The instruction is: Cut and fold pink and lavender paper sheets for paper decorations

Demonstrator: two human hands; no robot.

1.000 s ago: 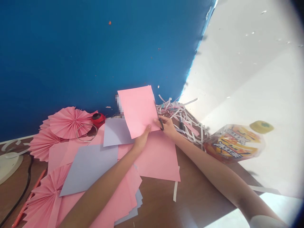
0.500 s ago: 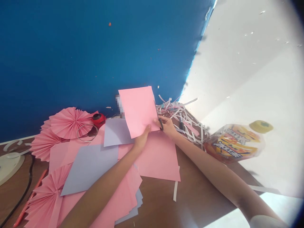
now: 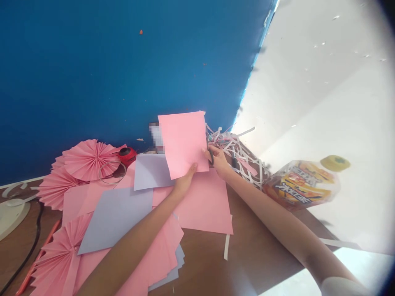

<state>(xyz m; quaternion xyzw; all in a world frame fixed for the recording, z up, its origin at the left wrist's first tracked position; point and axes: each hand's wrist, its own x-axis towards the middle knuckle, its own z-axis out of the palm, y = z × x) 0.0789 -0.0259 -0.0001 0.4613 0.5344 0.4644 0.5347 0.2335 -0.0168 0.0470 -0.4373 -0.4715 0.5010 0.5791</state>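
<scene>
My left hand (image 3: 185,181) pinches the lower edge of a pink sheet of paper (image 3: 184,139), thumb on the front, the other fingers hidden behind. The sheet is raised and tilted above the desk. At its right edge, my right hand (image 3: 218,160) is closed around a pair of scissors (image 3: 211,156) with dark handles. The blades run upward along that edge; how far they are apart I cannot tell. Beneath both hands lies a larger pink sheet (image 3: 206,205), and a lavender sheet (image 3: 151,170) rests to the left, partly under the raised paper.
Folded pink paper fans (image 3: 97,158) lie at the left, beside a red roll (image 3: 127,154) and a wire ring (image 3: 112,172). Shredded paper strips (image 3: 228,142) pile up behind my right hand. A large drink bottle (image 3: 305,185) stands at the right, near the white wall.
The raised pink sheet has turned slightly upright and shifted a little right. My right hand and the scissors stay at its right edge.
</scene>
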